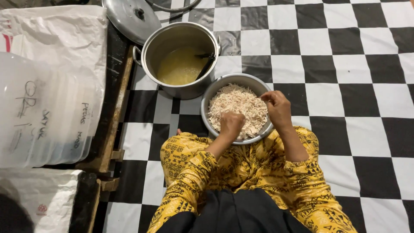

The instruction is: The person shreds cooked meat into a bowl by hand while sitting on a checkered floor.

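Floor [345, 64]: we see black and white checks
Sleeves [189, 172]: we see yellow cloth with a black patterned print
Bowl [215, 88]: we see grey metal
Shredded food [237, 105]: we see pale white with a beige tint
Pot [172, 88]: we see silver metal, yellow liquid inside
Ladle [205, 64]: we see black
Lid [125, 19]: we see silver with a black knob
Bags [56, 39]: we see white plastic

Brushed dull metal bowl [236, 88], shredded fibrous matt filling. At 11 o'clock glossy steel pot [181, 56], shiny metal lid [129, 17]. Glossy checkered floor sheet [345, 64]. At 9 o'clock translucent plastic containers [43, 116], rough wood plank [113, 116].
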